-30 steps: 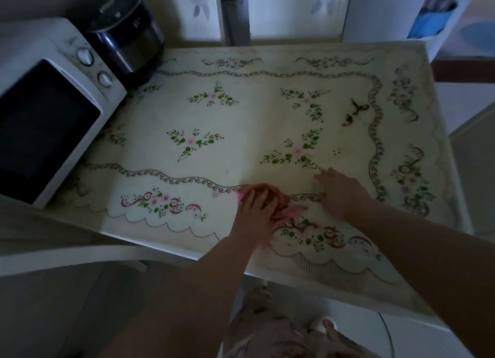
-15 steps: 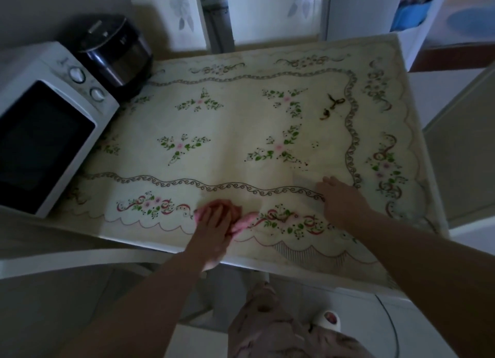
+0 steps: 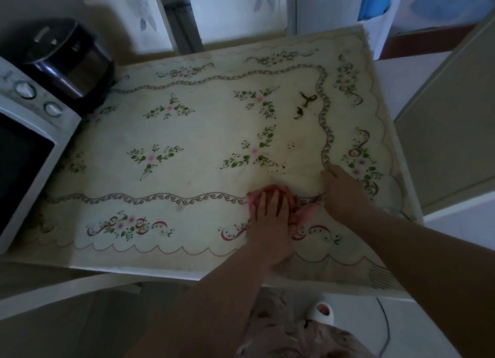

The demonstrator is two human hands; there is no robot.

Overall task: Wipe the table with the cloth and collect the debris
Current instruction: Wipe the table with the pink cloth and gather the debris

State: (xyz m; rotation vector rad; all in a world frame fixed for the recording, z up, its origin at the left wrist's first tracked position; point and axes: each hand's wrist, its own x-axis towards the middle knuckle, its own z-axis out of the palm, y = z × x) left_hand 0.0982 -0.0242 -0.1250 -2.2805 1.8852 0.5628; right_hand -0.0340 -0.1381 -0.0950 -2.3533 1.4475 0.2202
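A pink cloth point(image 3: 305, 213) lies bunched on the table point(image 3: 187, 261), which is covered by a cream floral tablecloth. My left hand point(image 3: 270, 218) presses flat on top of the cloth, fingers spread, near the table's front right. My right hand point(image 3: 341, 190) rests palm down on the tablecloth just right of the cloth, holding nothing. Dark brown debris point(image 3: 305, 104) lies further back on the right side, well beyond both hands. Small dark specks point(image 3: 278, 167) sit just ahead of the cloth.
A white microwave point(image 3: 24, 148) stands at the left edge, with a dark rice cooker point(image 3: 67, 60) behind it. White cabinets point(image 3: 334, 6) line the far side. A slippered foot point(image 3: 322, 308) and a cable point(image 3: 385, 328) show on the floor below the front edge.
My left hand swept the cloth left toward the front edge, then back right and away from it, ending beside my right hand. The right hand stayed planted on the tablecloth.
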